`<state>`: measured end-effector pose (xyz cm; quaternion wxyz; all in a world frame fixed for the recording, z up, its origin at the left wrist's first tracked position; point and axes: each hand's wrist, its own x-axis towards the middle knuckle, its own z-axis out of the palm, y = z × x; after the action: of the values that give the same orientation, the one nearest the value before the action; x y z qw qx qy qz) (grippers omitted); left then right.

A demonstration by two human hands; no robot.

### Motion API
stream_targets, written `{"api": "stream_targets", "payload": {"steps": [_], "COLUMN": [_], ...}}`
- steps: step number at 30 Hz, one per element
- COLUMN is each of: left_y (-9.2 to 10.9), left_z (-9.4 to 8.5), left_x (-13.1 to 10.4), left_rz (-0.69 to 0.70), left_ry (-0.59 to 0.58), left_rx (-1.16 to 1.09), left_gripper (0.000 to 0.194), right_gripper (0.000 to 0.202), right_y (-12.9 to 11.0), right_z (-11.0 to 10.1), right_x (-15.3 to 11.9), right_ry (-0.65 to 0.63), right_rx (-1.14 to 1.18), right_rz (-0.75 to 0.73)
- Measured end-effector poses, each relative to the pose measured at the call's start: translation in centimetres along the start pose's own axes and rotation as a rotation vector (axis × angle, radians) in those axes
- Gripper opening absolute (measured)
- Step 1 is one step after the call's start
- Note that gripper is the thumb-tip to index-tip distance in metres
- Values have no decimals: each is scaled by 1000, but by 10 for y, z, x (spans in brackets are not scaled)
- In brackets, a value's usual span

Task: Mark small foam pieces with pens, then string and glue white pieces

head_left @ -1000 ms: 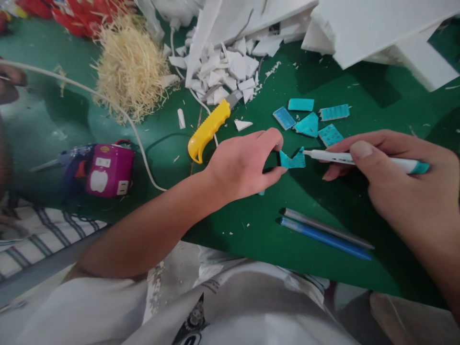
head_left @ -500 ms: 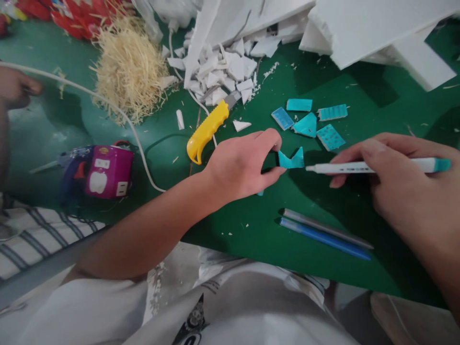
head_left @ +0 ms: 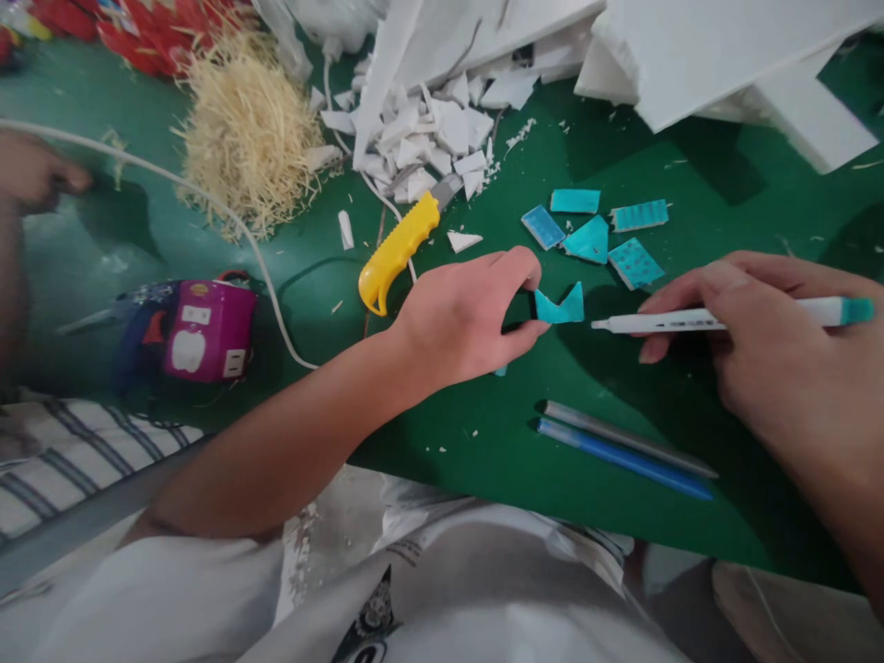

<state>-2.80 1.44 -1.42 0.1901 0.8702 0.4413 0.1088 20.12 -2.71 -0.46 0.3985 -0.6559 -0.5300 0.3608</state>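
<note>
My left hand [head_left: 470,318] pinches the left end of a small turquoise notched piece [head_left: 561,307] between thumb and finger. Wrapped round a white marker [head_left: 663,321] with a teal end, my right hand [head_left: 773,341] is just to the right; the marker's tip points at the piece without touching it. Several turquoise and blue pieces [head_left: 587,240] lie beyond, some with drawn patterns. Another bit of turquoise shows partly under my left hand. A grey pen [head_left: 628,437] and a blue pen [head_left: 625,459] rest side by side nearer to me.
A yellow-handled cutter [head_left: 399,250] lies by a heap of white foam scraps [head_left: 432,138]. Large foam sheets [head_left: 732,55] stand behind. At the left are straw [head_left: 249,138], a magenta box [head_left: 211,330], a white cable [head_left: 241,226] and another person's hand [head_left: 45,175].
My right hand and the marker have shifted slightly right, away from the notched piece. The other person's hand has moved a little to the right. My left hand stays still.
</note>
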Motion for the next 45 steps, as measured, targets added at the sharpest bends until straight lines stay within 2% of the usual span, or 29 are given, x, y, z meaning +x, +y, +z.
{"api": "stream_targets", "payload": {"steps": [5, 9, 17, 24, 28, 34, 45], "left_y": [-1, -1, 0, -1, 0, 0, 0], "left_z": [0, 1, 1, 1, 1, 1, 0], "left_x": [-1, -1, 0, 0, 0, 0, 1], "left_rz": [6, 1, 0, 4, -6, -1, -13], "left_ry": [15, 11, 14, 20, 10, 10, 5], "left_rx": [16, 21, 12, 12, 17, 7, 15], "left_gripper": [24, 25, 24, 25, 24, 24, 26], "right_gripper": [28, 35, 37, 31, 21, 36, 34], "right_y": [2, 3, 4, 5, 5, 5, 4], "right_z": [-1, -1, 0, -1, 1, 0, -2], "right_x": [0, 0, 0, 0, -1, 0, 0], "right_ry": [23, 16, 2, 0, 38, 39, 22], "right_rx": [21, 6, 13, -3, -42, -36, -37], "right_rz": [-37, 0, -32, -36, -99, -64, -62]}}
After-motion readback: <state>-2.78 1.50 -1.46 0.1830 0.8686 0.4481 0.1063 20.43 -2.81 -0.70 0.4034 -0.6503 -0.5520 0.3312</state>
